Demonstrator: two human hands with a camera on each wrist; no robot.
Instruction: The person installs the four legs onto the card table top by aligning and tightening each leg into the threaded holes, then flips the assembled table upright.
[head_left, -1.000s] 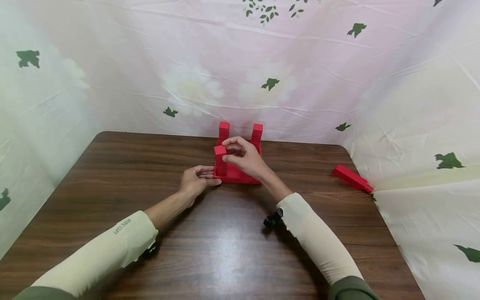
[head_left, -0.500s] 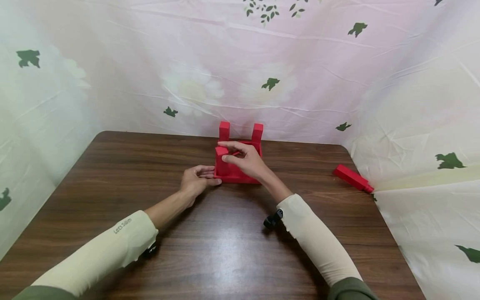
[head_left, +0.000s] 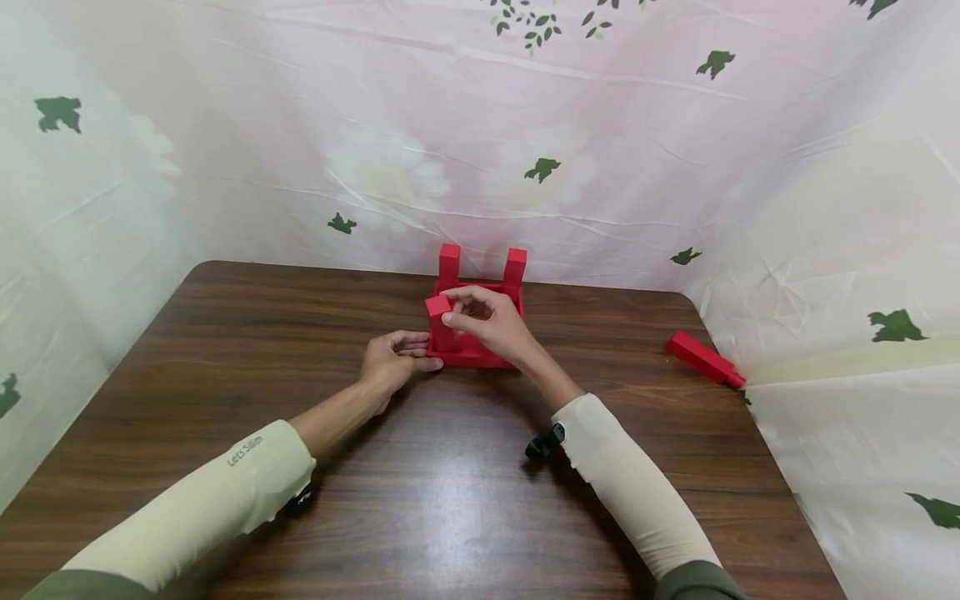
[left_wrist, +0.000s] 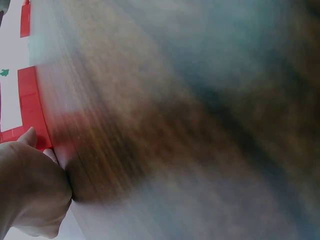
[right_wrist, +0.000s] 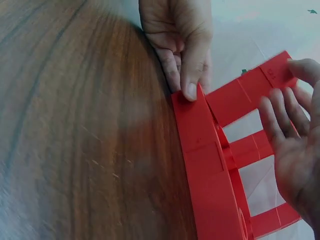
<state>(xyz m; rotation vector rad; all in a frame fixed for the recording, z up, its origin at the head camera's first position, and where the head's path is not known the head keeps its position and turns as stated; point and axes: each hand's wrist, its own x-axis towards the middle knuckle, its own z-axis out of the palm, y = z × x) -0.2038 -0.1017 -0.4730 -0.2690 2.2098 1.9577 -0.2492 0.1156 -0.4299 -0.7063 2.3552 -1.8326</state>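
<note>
A red tray-like base (head_left: 480, 362) lies on the table with square red legs standing up from its corners. My left hand (head_left: 386, 367) grips its near left corner, thumb on the front wall and fingers along the side; the right wrist view shows that thumb pressing the base (right_wrist: 205, 145). At this same corner stands a leg (head_left: 440, 327), slightly tilted. My right hand (head_left: 495, 325) reaches over the base and pinches that leg near its top between thumb and fingers. Two more legs, a far left one (head_left: 449, 265) and a far right one (head_left: 515, 268), rise behind.
A loose red leg (head_left: 701, 358) with a narrow peg end lies near the right edge of the brown wooden table (head_left: 450, 483). Pale printed cloth (head_left: 450, 125) hangs close behind the base and along both sides.
The near left leg has turned back and forth and tilts a little more to the left. My right fingers have shifted on it and sit slightly lower. My left hand has stayed put.
</note>
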